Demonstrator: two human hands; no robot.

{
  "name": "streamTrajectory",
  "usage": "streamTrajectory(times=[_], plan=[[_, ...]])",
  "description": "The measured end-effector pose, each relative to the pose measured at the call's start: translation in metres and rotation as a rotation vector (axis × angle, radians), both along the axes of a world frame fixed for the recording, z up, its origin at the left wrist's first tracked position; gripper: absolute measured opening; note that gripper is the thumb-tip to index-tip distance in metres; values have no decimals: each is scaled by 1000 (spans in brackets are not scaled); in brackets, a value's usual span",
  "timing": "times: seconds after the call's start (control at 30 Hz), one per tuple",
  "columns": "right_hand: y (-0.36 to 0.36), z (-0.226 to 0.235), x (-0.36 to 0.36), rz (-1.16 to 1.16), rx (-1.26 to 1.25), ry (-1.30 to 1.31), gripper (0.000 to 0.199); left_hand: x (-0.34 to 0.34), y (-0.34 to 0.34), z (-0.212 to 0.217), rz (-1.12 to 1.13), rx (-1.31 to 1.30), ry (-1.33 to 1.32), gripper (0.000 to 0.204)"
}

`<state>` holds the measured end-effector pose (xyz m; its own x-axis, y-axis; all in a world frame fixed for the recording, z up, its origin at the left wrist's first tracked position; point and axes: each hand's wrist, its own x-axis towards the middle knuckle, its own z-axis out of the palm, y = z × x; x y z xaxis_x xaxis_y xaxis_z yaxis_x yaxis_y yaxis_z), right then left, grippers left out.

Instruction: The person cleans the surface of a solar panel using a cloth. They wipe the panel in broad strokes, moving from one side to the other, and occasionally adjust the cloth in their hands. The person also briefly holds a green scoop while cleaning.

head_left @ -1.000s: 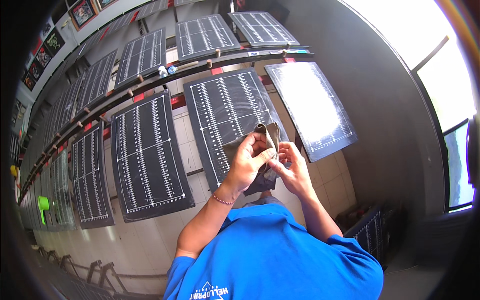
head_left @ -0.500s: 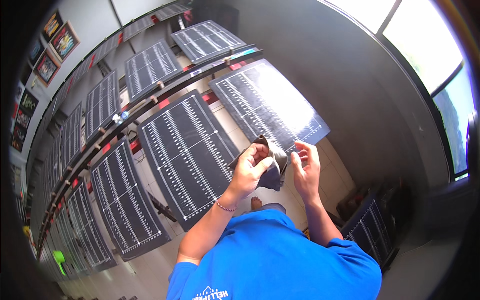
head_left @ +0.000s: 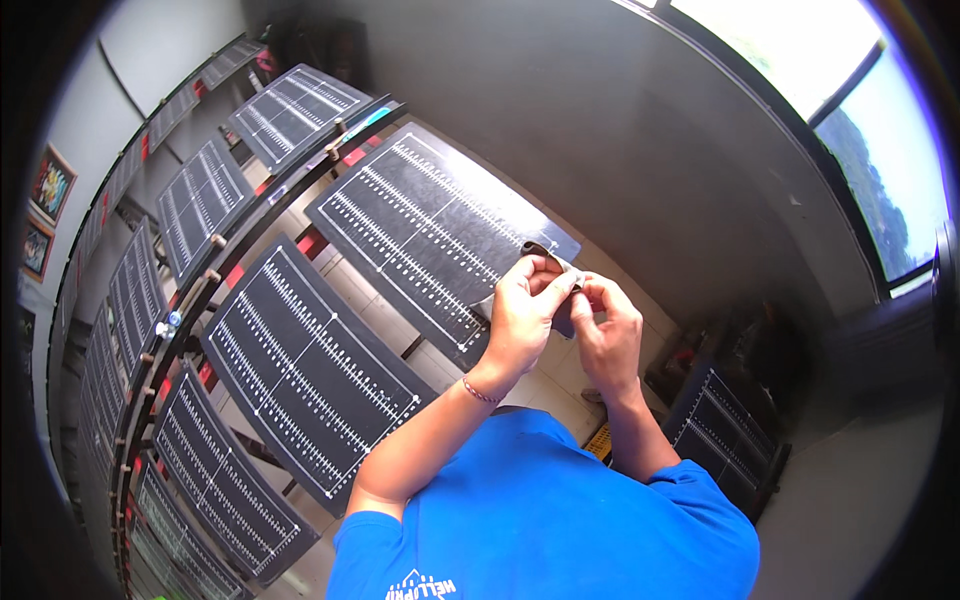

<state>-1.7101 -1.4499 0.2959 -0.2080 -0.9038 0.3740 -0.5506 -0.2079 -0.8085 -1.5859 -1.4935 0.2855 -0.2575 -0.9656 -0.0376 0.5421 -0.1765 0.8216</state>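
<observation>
Head view. Both hands up in front of the chest, close together, a dark grey-olive cloth (head_left: 560,260) between them. Left hand (head_left: 520,312): fingers curled, thumb and forefinger clamped on the cloth. A folded, dark-edged part of it stands up past the left fingertips, on the side away from the body. Right hand (head_left: 610,335): thumb and forefinger together on the cloth's right edge, just beside the left thumb tip; the other fingers bent in behind. A darker part of the cloth hangs below the pinch, in the gap between the two hands, partly hidden by them.

Beyond the hands, a dark panel (head_left: 425,215) with white ruled lines, its near end partly covered by cloth and left hand. Second ruled panel (head_left: 310,365) to the left, beside the left forearm. A long dark rail (head_left: 255,216) with pegs runs past their far ends. Braided bracelet (head_left: 481,391) on left wrist; blue shirt (head_left: 540,500) below.
</observation>
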Motion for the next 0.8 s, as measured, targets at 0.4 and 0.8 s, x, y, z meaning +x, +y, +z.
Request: streamTrajectory(times=[0.4, 0.8], plan=[[-47, 1, -59, 39, 126, -437, 11, -51, -43, -8, -136, -35, -4, 25], [-200, 18, -187, 230, 166, -576, 14, -108, -163, 27, 337, -614, -697, 18]])
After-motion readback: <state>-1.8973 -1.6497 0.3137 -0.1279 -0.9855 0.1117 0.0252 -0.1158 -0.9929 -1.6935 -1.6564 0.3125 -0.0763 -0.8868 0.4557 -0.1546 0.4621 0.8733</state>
